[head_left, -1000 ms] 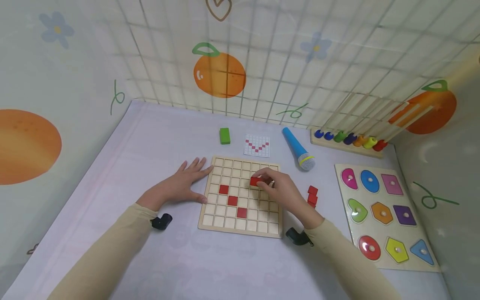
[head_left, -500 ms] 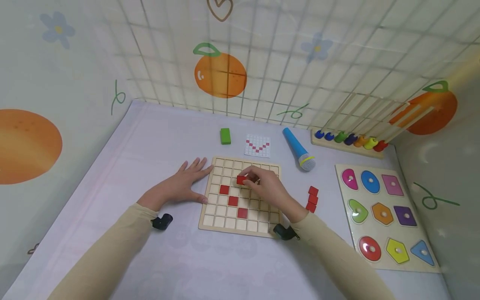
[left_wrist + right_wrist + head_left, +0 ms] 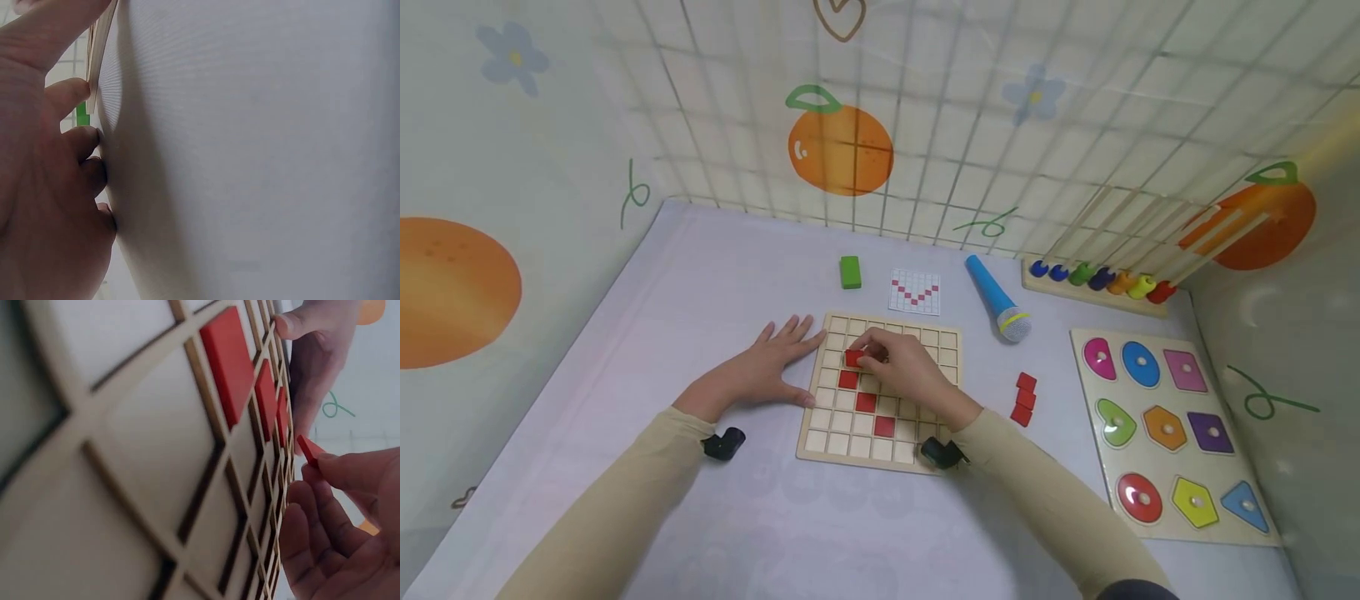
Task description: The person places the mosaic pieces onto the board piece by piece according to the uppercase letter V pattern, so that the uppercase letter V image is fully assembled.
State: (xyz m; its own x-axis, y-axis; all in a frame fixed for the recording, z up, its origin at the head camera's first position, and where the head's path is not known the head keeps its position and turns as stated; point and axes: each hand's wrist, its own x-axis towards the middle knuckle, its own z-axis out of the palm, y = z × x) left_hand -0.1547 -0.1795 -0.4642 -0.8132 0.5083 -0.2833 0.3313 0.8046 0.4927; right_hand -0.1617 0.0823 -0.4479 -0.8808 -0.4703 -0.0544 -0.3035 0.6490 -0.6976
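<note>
A wooden grid board (image 3: 938, 467) lies on the table with three red square tiles, among them one (image 3: 884, 427) nearest me, set in its cells on a diagonal. My right hand (image 3: 901, 363) pinches another red tile (image 3: 853, 358) between thumb and fingers, just above the board's upper left part. In the right wrist view this tile (image 3: 309, 450) is tilted and apart from the grid. My left hand (image 3: 762, 371) lies spread on the table, thumb and index fingertip touching the board's left edge.
Beyond the board are a green block (image 3: 850, 272), a pattern card (image 3: 914, 292) and a blue toy microphone (image 3: 996, 296). Several loose red tiles (image 3: 1025, 399) lie to the right. Farther right are a shape puzzle (image 3: 1172, 500) and a bead stacker (image 3: 1093, 292).
My right hand has carried the red tile leftward across the board, from its right middle to above the upper left cells. The left hand has stayed in place.
</note>
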